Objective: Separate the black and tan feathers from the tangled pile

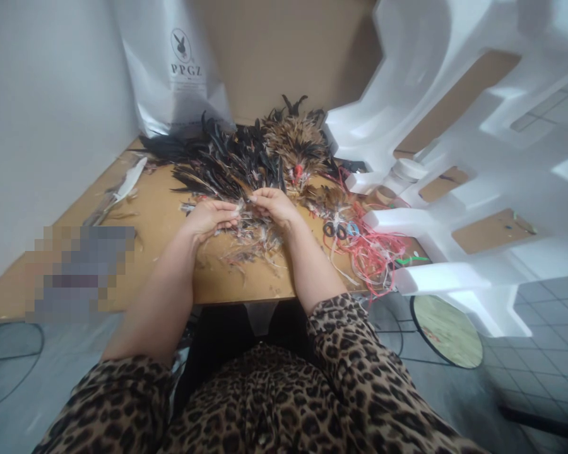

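We see both hands near mid-frame over the tabletop [165,277], fingertips close together; left hand [207,218] pinching pale fluff [238,213], right hand [275,207] pinching a brown feather [242,186] between thumb and fingers. Loose feather scraps [260,243] lie just below the hands. We have the dark feathers [227,154] spread right above them, upper centre, and a tan feather bundle [296,142] touching on their right, red bit [298,170] at its lower part. Right of centre we get black loops [335,231], a blue ring [353,229] beside them, then tangled red strands [372,252] reaching the tabletop edge. White feather [131,180] at left, pixelated patch [80,271] lower left. White bag [175,82] with rabbit logo and "PPGZ" stands upper left, white foam pieces [435,277] fill the right side, round disc [447,331] lower right, below tabletop level
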The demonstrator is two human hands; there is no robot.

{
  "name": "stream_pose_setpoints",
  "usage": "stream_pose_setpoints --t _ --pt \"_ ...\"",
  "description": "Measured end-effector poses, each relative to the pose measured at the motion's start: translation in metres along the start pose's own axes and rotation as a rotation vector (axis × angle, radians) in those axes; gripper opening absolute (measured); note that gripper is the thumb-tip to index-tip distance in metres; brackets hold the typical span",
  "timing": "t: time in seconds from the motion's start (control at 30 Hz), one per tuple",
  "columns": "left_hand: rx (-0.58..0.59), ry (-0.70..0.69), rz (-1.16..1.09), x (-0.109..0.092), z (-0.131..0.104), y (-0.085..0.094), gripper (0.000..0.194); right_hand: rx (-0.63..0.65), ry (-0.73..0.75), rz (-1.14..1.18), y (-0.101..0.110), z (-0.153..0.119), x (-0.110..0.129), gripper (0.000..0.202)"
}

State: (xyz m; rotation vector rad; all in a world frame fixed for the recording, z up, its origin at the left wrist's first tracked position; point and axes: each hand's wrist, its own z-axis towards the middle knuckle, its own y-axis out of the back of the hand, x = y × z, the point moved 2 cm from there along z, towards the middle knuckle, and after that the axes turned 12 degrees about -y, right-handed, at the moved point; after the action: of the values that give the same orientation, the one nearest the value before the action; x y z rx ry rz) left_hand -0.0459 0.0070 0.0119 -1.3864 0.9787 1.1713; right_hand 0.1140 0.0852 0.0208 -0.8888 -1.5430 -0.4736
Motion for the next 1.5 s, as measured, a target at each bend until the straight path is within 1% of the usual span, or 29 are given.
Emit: stream_pose_setpoints --t 0.13,0.3,0.37,0.5,0.57,0.67,0.8,0.97,1.07,1.23,1.37,1.43,1.5 --pt "0.049 0.023 0.06 0.001 -0.002 -0.003 0.02 0.008 0.014 -0.009 -0.001 0.0 0.0 0.036" --pt "0.092 0.023 0.052 0.002 -0.003 -0.005 0.017 -0.006 0.013 0.025 -0.003 0.001 -0.001 0.034" --pt "0.052 0.008 0.012 0.002 -0.001 -0.003 0.014 -0.052 0.003 0.069 -0.001 0.002 -0.001 0.031" --pt "-0.131 -0.07 -0.192 0.001 0.005 0.007 0.007 -0.199 -0.024 0.178 0.006 0.005 -0.001 0.024" --pt "-0.188 -0.092 -0.283 -0.001 0.007 0.01 0.006 -0.215 -0.038 0.212 0.009 0.006 -0.001 0.022" --pt "-0.207 -0.077 -0.337 -0.003 0.007 0.011 0.007 -0.201 -0.058 0.242 0.01 0.007 -0.002 0.025" --pt "-0.168 -0.038 -0.328 -0.003 0.004 0.006 0.008 -0.17 -0.049 0.257 0.002 0.006 -0.002 0.029" --pt "-0.049 -0.001 -0.325 0.001 0.004 0.0 0.007 -0.088 -0.063 0.265 -0.016 0.004 -0.006 0.03" --pt "0.005 0.004 -0.358 0.003 0.005 -0.002 0.011 -0.039 -0.059 0.249 -0.024 0.004 -0.011 0.032" --pt "0.01 0.003 -0.393 0.004 0.005 -0.004 0.011 -0.05 -0.033 0.201 -0.03 0.007 -0.017 0.034" --pt "-0.045 -0.026 -0.374 0.004 0.006 -0.004 0.008 -0.058 -0.035 0.193 -0.029 0.007 -0.016 0.035" --pt "-0.109 -0.059 -0.336 0.003 0.006 -0.003 0.009 -0.081 -0.018 0.213 -0.026 0.006 -0.013 0.035" --pt "-0.173 -0.102 -0.283 0.002 0.006 -0.002 0.009 -0.139 0.002 0.218 -0.023 0.005 -0.009 0.034"
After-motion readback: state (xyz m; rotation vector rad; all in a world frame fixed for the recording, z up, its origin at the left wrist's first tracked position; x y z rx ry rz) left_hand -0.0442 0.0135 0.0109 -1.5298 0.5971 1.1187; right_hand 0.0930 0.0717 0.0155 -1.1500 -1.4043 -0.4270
